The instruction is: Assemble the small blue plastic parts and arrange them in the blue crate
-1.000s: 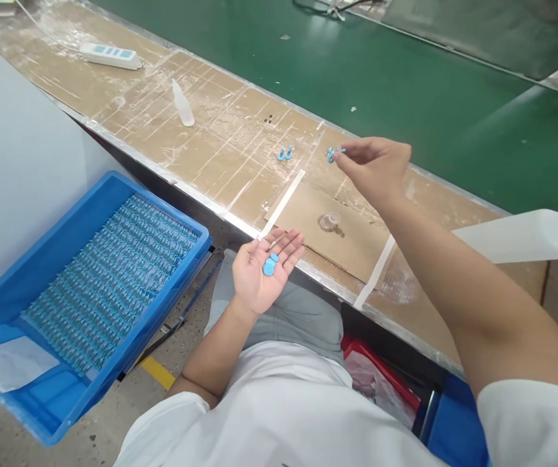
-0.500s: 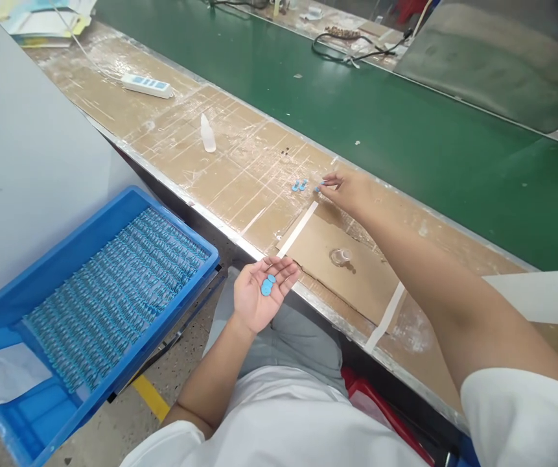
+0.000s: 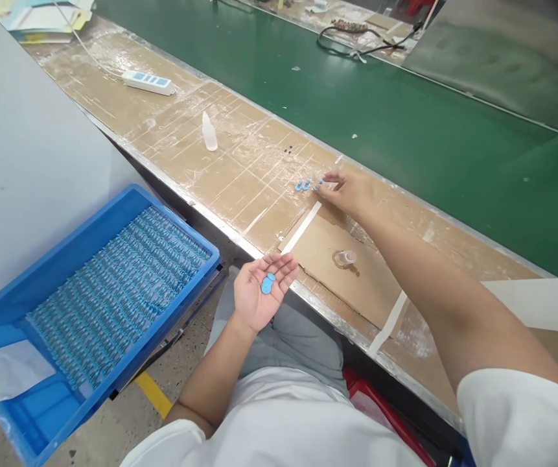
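Note:
My left hand is held palm up in front of the bench edge, fingers slightly curled. A few flat blue discs lie overlapping in its palm. Out over the bench, my right hand has its thumb and fingertips around a small blue piece, partly hidden by the fingers. Just left of it, two similar blue pieces rest on the bench, each with a round base and a raised part. Nearer to me, a small clear cup stands on a taped-down cardboard sheet.
A blue tray at the left holds dense rows of small blue items. On the bench are a white squeeze bottle, a power strip and tiny dark bits. A green belt runs behind.
The view has shifted slightly. My right hand stays at the blue piece, which sits a little closer to the other two. My left hand still carries the discs.

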### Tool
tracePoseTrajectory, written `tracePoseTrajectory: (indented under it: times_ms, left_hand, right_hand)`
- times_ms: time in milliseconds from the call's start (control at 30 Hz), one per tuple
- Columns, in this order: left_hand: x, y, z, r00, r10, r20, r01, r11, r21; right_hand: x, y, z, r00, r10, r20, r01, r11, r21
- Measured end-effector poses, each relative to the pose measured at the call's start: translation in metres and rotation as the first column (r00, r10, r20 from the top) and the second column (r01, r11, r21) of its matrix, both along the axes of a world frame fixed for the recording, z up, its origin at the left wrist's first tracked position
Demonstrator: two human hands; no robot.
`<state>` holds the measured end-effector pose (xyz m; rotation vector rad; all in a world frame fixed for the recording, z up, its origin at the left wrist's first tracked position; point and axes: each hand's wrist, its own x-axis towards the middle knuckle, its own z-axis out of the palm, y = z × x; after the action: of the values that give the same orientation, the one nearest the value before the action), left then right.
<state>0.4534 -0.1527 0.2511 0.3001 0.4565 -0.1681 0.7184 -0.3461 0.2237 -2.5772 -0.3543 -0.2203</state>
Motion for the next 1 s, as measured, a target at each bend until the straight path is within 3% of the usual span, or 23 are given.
tracePoseTrajectory:
  times_ms: [100, 167, 233, 300, 367, 400, 567, 700, 800, 900, 1000]
  left_hand:
    - [0.003, -0.002, 0.0, 0.999, 0.015, 0.034, -0.015, 1.0, 0.002]
    - [0.006, -0.003, 0.001, 0.999, 0.019, 0.046, -0.018, 1.0, -0.006]
    - [0.008, -0.006, 0.004, 0.998, 0.012, 0.058, -0.011, 1.0, -0.02]
    - [0.009, -0.01, 0.007, 0.998, -0.006, 0.067, 0.007, 1.0, -0.024]
    - [0.008, -0.014, 0.011, 0.997, -0.031, 0.075, 0.031, 0.999, -0.011]
    - [0.006, -0.015, 0.013, 0.995, -0.045, 0.084, 0.045, 0.999, -0.002]
    - [-0.004, -0.022, 0.02, 0.982, -0.104, 0.156, 0.104, 0.995, 0.01]
    - [-0.011, -0.026, 0.02, 0.98, -0.135, 0.147, 0.137, 0.991, 0.001]
    - [-0.013, -0.03, 0.018, 0.985, -0.133, 0.111, 0.134, 0.991, 0.002]
    - [-0.016, -0.032, 0.013, 0.996, -0.079, 0.05, 0.079, 0.997, 0.001]
    - [-0.022, -0.035, 0.008, 0.992, -0.101, 0.074, 0.102, 0.995, -0.01]
  right_hand:
    - [-0.023, -0.002, 0.029, 0.997, -0.029, 0.066, 0.024, 0.997, 0.075]
    - [-0.055, 0.0, 0.056, 0.994, 0.028, 0.103, -0.046, 0.984, 0.171]
    - [-0.098, 0.005, 0.082, 0.973, 0.205, 0.103, -0.225, 0.94, 0.257]
    - [-0.143, 0.011, 0.098, 0.884, 0.462, 0.071, -0.462, 0.843, 0.276]
    - [-0.179, 0.017, 0.102, 0.787, 0.614, 0.053, -0.607, 0.756, 0.245]
    - [-0.192, 0.019, 0.1, 0.762, 0.646, 0.048, -0.639, 0.737, 0.219]
    - [-0.212, 0.017, 0.071, 0.768, 0.638, 0.062, -0.64, 0.759, 0.118]
    - [-0.221, 0.013, 0.056, 0.823, 0.564, 0.064, -0.562, 0.796, 0.224]
    - [-0.233, 0.013, 0.058, 0.901, 0.42, -0.106, -0.326, 0.818, 0.473]
    - [-0.241, 0.013, 0.064, 0.885, 0.294, -0.36, 0.019, 0.751, 0.661]
    - [-0.241, 0.01, 0.067, 0.8, 0.272, -0.534, 0.226, 0.688, 0.69]
